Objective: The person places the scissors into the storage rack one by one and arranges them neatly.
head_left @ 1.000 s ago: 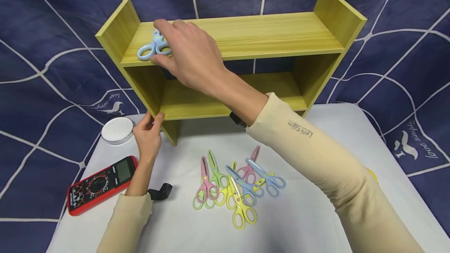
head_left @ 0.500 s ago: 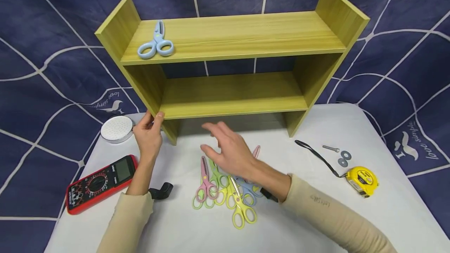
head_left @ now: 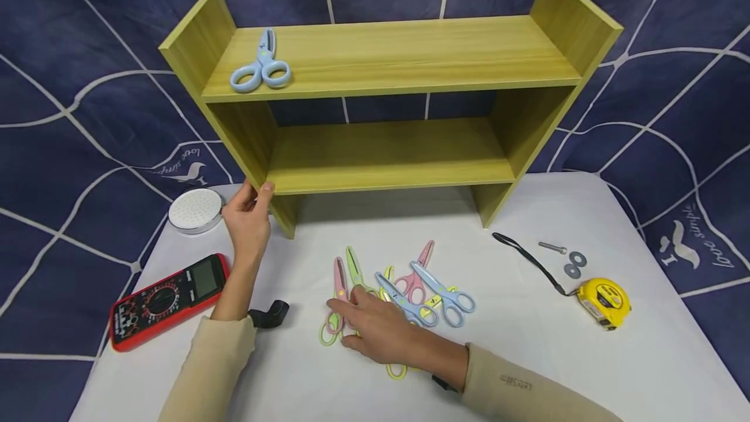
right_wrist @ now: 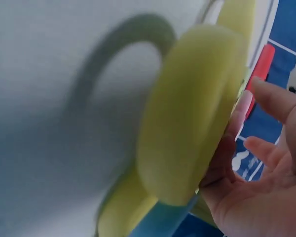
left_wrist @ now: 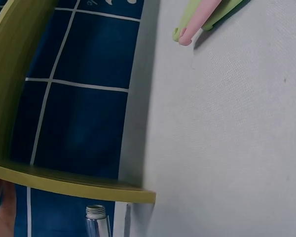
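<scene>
In the head view, a pair of blue scissors (head_left: 265, 57) lies at the left end of the wooden shelf's (head_left: 410, 57) top board. My left hand (head_left: 249, 220) grips the lower left side panel of this shelf, thumb at the front and fingers behind. My right hand (head_left: 383, 325) is low over a pile of children's scissors, its fingertips right at the pink scissors (head_left: 340, 275) and its thumb apart from them. Green scissors (head_left: 354, 266) and other blue scissors (head_left: 448, 295) lie around it. Close up in the right wrist view is a yellow scissors handle (right_wrist: 187, 113).
A red and black multimeter (head_left: 170, 301) and a round white shower head (head_left: 196, 209) lie at left. On the right are a yellow tape measure (head_left: 605, 301) with a black strap, a bolt (head_left: 553, 248) and two washers. A patterned blue cloth (head_left: 674, 116) hangs behind.
My right hand has let go of the blue scissors on the top board and come down to the pile on the table. The left hand stays on the shelf panel.
</scene>
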Demonstrator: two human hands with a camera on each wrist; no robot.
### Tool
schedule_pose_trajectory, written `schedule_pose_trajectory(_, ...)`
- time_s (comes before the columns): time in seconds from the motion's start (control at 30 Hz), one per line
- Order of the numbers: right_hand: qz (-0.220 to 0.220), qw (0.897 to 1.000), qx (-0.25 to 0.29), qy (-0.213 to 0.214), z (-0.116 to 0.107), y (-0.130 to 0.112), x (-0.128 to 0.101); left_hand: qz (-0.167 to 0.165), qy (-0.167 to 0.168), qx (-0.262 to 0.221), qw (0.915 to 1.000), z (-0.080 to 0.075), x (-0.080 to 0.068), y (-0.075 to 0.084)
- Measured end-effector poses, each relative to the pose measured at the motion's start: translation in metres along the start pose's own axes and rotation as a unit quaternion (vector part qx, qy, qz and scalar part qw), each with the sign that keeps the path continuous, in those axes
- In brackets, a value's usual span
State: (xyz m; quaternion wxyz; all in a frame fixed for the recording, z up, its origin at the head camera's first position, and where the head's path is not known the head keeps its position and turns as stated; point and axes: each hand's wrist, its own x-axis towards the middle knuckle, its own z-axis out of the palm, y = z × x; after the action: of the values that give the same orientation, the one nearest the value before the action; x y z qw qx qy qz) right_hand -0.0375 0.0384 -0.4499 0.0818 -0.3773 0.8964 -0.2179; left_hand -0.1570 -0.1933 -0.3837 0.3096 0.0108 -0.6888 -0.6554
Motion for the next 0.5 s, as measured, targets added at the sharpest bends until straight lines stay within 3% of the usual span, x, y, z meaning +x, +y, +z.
schedule_pose_trajectory(0.13, 0.007, 0.999, -0.035, -0.009, 0.001, -0.003, 0.002, -0.011, -0.021, 0.086, 0.9960, -0.002, 0.005, -0.002)
schedule_pose_trajectory(0.23, 0.013, 0.999, -0.047, -0.016, 0.002, -0.004, 0.003, -0.016, -0.046, 0.173, 0.9837, -0.001, 0.010, 0.006)
schedule_pose_trajectory(0.3, 0.016, 0.999, -0.048, -0.017, 0.002, -0.003, 0.003, -0.025, -0.059, 0.202, 0.9773, 0.000, 0.013, 0.010)
schedule_pose_trajectory(0.37, 0.014, 0.999, -0.049, -0.013, 0.002, -0.003, 0.004, -0.035, -0.062, 0.212, 0.9746, -0.001, 0.015, 0.011)
schedule_pose_trajectory(0.5, 0.009, 0.998, -0.054, -0.004, 0.001, -0.003, 0.005, -0.037, -0.060, 0.196, 0.9781, -0.004, 0.016, 0.010)
